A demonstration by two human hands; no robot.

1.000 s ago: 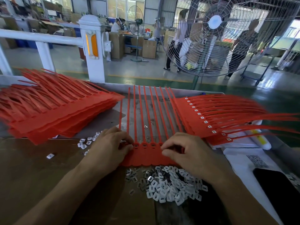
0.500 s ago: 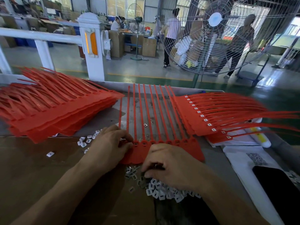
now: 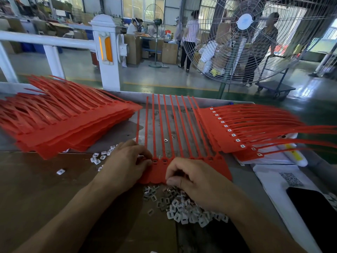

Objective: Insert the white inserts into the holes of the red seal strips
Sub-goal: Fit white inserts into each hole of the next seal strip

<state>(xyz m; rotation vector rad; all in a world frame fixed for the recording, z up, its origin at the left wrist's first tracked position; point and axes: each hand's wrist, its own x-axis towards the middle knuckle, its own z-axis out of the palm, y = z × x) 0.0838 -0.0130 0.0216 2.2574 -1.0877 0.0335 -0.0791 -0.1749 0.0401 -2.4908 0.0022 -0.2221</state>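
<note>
Right hand fingers curled, contents hidden | left hand fingers pressed on seal strip | open holes just beyond right fingers, tails pointed away | right hand nearer insert pile

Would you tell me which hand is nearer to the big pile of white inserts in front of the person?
The right hand: it lies over the pile of white inserts, fingers curled. The left hand rests on the red seal strip, left of the pile.

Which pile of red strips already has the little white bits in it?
The pile on the right. White inserts show in a row along its heads. The big pile on the left shows none.
</note>
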